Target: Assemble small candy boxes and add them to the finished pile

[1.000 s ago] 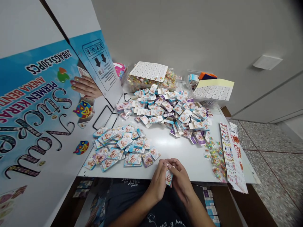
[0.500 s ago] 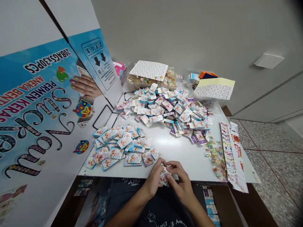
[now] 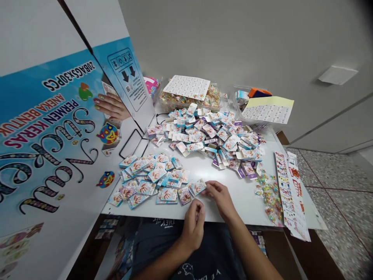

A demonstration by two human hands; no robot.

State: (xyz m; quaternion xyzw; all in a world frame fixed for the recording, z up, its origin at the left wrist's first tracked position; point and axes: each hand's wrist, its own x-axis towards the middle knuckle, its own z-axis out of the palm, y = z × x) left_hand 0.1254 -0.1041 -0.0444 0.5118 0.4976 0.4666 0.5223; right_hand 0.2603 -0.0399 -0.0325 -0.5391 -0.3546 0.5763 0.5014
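- One box point(image 3: 199, 187), right hand point(image 3: 220, 198) clamped on it
- Left hand point(image 3: 192, 226), fingers loosely together
- Two box piles point(image 3: 151, 175) on white table point(image 3: 198, 165)
- Grey wall point(image 3: 221, 39) behind table

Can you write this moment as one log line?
Right hand: touching small box | left hand: loosely curled | small box: at right end of left box pile

The head camera looks forward and down — near, above the white table point(image 3: 201, 169).

Softly lit, glaring on the tabletop point(image 3: 204, 165) toward six o'clock, blackened at two o'clock, stretched near the edges.
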